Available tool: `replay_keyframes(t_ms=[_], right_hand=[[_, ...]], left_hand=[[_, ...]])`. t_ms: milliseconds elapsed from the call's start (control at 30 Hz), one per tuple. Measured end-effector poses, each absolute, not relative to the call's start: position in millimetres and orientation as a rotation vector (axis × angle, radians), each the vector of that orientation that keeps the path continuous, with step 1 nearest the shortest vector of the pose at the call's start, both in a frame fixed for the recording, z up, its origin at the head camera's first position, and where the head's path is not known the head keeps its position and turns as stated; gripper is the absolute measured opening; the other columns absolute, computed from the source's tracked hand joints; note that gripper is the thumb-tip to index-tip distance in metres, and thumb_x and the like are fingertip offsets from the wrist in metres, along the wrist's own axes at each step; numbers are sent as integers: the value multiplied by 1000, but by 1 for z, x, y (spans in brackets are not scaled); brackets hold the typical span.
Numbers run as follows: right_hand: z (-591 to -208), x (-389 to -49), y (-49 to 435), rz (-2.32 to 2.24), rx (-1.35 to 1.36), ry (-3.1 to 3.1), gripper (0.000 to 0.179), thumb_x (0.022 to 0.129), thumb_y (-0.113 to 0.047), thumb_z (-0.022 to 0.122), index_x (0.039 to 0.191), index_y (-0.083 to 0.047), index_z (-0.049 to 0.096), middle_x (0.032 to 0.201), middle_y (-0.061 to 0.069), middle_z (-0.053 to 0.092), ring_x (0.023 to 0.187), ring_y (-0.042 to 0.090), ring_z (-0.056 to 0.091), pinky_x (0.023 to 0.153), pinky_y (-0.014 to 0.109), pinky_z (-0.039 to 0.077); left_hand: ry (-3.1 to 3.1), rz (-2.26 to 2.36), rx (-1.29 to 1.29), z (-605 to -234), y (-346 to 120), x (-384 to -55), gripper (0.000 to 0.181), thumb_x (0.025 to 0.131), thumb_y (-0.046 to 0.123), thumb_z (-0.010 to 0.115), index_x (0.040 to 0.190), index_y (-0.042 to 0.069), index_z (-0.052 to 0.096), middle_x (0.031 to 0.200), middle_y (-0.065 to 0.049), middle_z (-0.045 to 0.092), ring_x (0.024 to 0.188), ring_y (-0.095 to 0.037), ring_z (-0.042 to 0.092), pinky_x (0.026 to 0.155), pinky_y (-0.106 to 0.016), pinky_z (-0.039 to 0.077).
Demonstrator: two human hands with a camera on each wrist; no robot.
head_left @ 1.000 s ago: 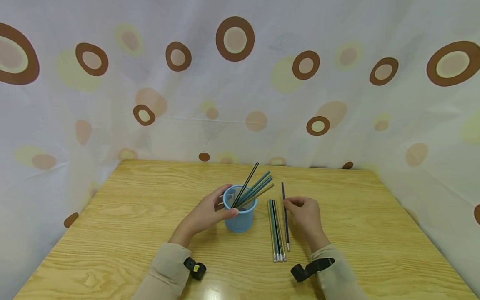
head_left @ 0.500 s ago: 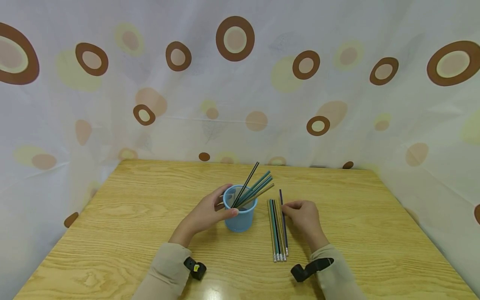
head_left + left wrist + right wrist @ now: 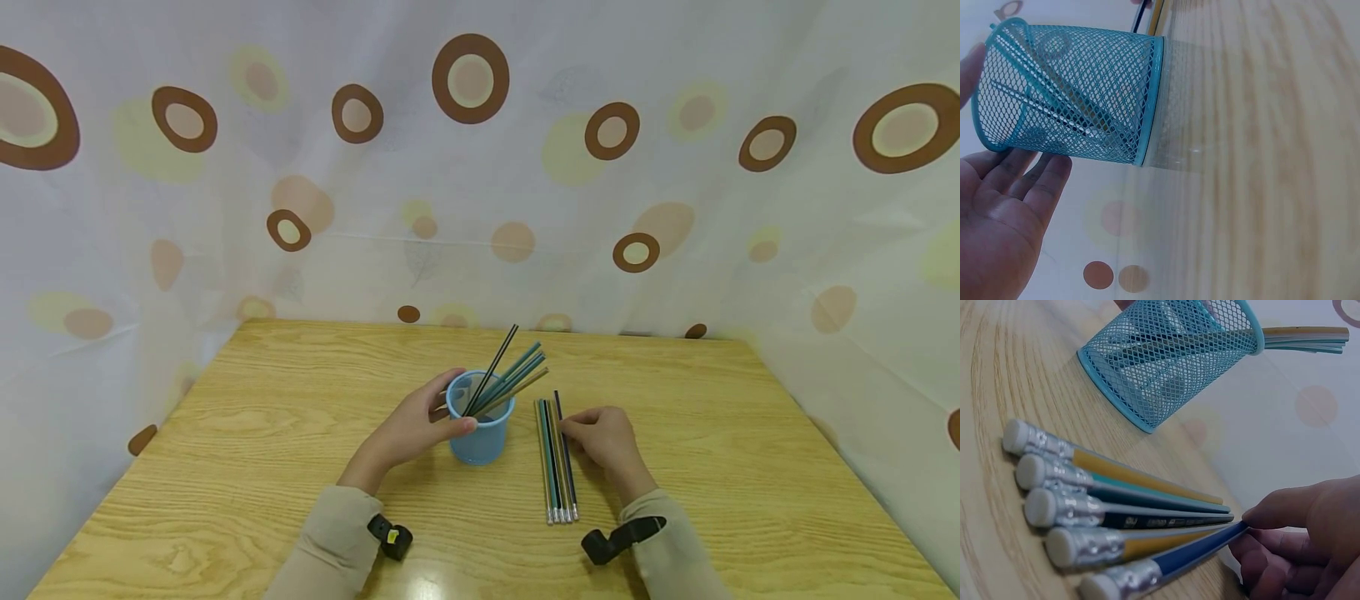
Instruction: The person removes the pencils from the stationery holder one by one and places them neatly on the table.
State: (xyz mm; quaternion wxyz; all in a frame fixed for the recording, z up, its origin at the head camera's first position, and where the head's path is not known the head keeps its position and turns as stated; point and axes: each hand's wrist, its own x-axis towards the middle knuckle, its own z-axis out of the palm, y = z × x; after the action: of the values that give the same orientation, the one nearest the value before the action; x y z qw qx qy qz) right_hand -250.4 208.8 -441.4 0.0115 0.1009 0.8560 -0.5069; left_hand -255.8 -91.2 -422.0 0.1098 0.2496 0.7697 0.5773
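Note:
My left hand (image 3: 405,429) holds a light blue mesh pencil cup (image 3: 478,444), thumb at the near rim and fingers round the far side. Several pencils (image 3: 517,375), dark, teal and tan, lean out of it to the right. To its right, my right hand (image 3: 609,439) pinches a dark blue pencil (image 3: 1194,552) between thumb and finger, towards the end away from the eraser. This pencil lies at the right end of a row of pencils (image 3: 551,458), yellow, green and black, whose white erasers point towards me. In the right wrist view their eraser ends sit nearly level.
The wooden table (image 3: 300,517) reaches back to a white curtain (image 3: 480,183) with brown and beige circles, which also hangs at both sides. Black wrist cameras (image 3: 390,536) are strapped over the beige sleeves (image 3: 330,533).
My right hand has slid the dark blue pencil left and towards me, up against the row, its eraser now nearly level with the others. The left hand and the cup have stayed put.

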Motion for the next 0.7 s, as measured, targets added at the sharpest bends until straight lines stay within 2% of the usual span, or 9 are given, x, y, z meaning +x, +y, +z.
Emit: replay_keyframes(t_ms=[400,700], right_hand=[[-442,-249,206,-1434,255,2788,17,87,-14,74,89,3,76,73,5,69,64,15,64,56,27,52],[-439,-245,206,-1311,216,2880,16,86,-16,75,84,0,78,81,5,71,81,22,64,73,39,55]], left_hand=[[2271,1695,747,-421,-91,-255,81,91,30,74,157,19,27,153,-6,39,140,-28,38,112,-44,36],[2271,1696,747,-421,-91,-255,82,91,31,74,157,18,27,153,-6,39,140,-27,37,112,-42,36]])
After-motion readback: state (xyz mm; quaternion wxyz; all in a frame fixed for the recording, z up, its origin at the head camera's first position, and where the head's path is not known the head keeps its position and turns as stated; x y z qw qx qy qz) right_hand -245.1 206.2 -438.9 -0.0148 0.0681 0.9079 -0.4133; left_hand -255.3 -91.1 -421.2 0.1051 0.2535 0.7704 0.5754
